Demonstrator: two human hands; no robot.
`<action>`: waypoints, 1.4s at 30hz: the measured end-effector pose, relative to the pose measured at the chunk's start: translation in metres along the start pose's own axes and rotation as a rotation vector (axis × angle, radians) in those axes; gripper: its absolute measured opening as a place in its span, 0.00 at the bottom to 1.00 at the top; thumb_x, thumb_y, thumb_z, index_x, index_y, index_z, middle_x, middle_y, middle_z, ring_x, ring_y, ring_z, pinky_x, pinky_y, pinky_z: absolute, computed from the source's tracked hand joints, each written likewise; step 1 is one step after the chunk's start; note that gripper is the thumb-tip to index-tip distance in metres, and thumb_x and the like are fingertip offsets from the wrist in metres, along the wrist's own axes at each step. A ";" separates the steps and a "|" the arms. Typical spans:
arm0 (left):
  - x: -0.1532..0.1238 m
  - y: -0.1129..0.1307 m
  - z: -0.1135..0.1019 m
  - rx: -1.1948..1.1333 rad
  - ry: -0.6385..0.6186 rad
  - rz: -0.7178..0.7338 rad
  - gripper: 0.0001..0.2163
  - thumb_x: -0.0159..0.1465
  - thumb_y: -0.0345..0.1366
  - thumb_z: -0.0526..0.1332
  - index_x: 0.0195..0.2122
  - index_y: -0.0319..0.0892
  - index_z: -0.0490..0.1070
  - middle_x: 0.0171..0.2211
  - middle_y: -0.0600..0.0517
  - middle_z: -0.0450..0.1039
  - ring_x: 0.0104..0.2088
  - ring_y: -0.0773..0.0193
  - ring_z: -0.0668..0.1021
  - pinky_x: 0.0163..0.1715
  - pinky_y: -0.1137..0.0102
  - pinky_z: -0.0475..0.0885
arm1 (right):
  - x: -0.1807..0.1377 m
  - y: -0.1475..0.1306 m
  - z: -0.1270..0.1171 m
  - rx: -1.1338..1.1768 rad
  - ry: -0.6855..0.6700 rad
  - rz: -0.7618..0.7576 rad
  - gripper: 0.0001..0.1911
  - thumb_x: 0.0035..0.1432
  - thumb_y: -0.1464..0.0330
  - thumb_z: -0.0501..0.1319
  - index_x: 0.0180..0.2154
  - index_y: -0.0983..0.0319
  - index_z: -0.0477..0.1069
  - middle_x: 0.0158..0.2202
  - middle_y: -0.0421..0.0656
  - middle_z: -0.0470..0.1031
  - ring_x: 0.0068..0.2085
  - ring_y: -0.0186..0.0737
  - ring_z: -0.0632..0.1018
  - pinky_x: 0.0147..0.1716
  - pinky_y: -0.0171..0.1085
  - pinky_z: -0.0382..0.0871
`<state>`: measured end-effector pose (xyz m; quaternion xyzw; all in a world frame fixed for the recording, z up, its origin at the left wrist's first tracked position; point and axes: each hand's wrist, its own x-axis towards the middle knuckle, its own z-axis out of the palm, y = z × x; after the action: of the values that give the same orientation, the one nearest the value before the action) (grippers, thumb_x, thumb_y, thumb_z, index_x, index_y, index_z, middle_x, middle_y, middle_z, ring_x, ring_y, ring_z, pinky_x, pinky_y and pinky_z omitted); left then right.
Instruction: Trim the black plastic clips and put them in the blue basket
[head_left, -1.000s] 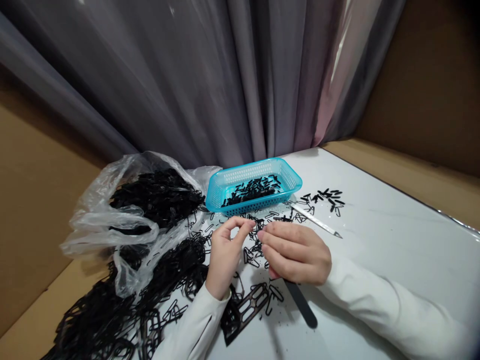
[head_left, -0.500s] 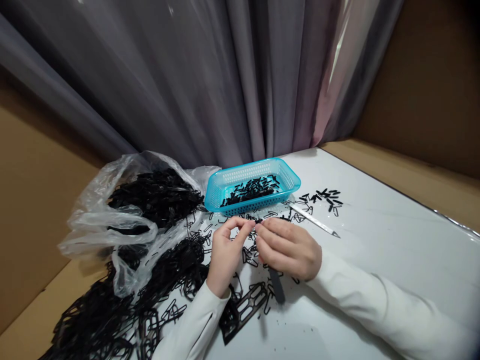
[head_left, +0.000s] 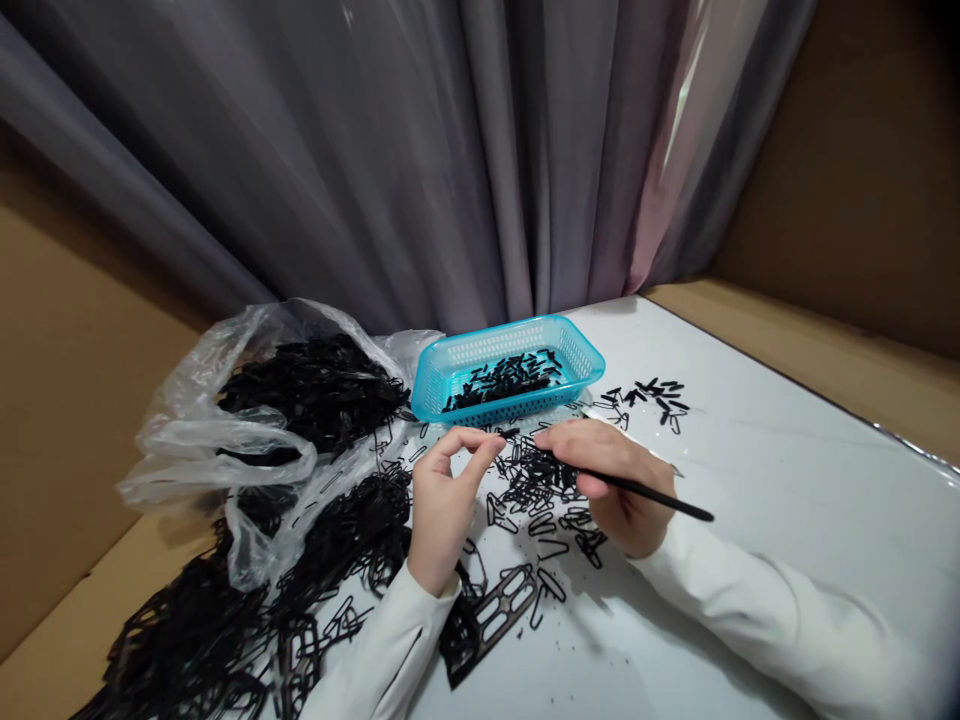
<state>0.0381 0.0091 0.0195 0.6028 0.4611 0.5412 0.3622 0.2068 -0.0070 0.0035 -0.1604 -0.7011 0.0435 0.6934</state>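
Observation:
My left hand [head_left: 445,492] is raised over the white table [head_left: 780,480], thumb and forefinger pinched on a small black plastic piece [head_left: 508,433]. My right hand [head_left: 616,478] grips a thin black tool [head_left: 660,497] whose handle sticks out to the right and whose tip points toward that piece. Between and under the hands lies a heap of loose black loop-shaped offcuts [head_left: 541,490]. Just behind the hands stands a blue basket [head_left: 577,350] with several small black pieces in it.
A clear plastic bag [head_left: 225,440] full of black plastic frames sits at the left, with more frames spilled toward the near edge [head_left: 210,630]. Small black pieces [head_left: 651,395] lie right of the basket. Grey curtain behind, cardboard walls on both sides.
My right hand turned and drew back to the right, swinging the black tool from pointing down toward me to lying sideways. The heap of offcuts under it is now uncovered. My left hand barely moved.

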 end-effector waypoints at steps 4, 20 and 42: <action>-0.001 0.002 0.000 -0.001 -0.002 0.005 0.05 0.58 0.35 0.66 0.26 0.44 0.75 0.27 0.57 0.75 0.33 0.67 0.75 0.39 0.74 0.67 | 0.001 0.000 -0.002 -0.029 -0.034 -0.020 0.15 0.67 0.67 0.55 0.51 0.63 0.71 0.40 0.50 0.80 0.45 0.42 0.80 0.42 0.44 0.78; -0.001 0.002 0.001 0.006 -0.011 0.026 0.04 0.58 0.35 0.66 0.26 0.44 0.75 0.28 0.57 0.76 0.33 0.66 0.75 0.40 0.73 0.67 | 0.006 -0.001 -0.004 -0.104 -0.075 -0.080 0.12 0.67 0.67 0.55 0.47 0.65 0.72 0.38 0.51 0.80 0.44 0.42 0.80 0.40 0.43 0.80; 0.000 -0.003 0.007 -0.027 -0.106 -0.024 0.08 0.53 0.36 0.69 0.34 0.42 0.76 0.35 0.51 0.80 0.37 0.61 0.79 0.42 0.68 0.73 | 0.008 -0.002 -0.010 -0.267 -0.247 -0.202 0.12 0.67 0.69 0.53 0.41 0.70 0.72 0.37 0.55 0.81 0.45 0.42 0.81 0.46 0.42 0.79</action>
<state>0.0444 0.0104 0.0161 0.6201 0.4409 0.5105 0.4006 0.2167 -0.0088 0.0119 -0.1730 -0.7928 -0.1002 0.5758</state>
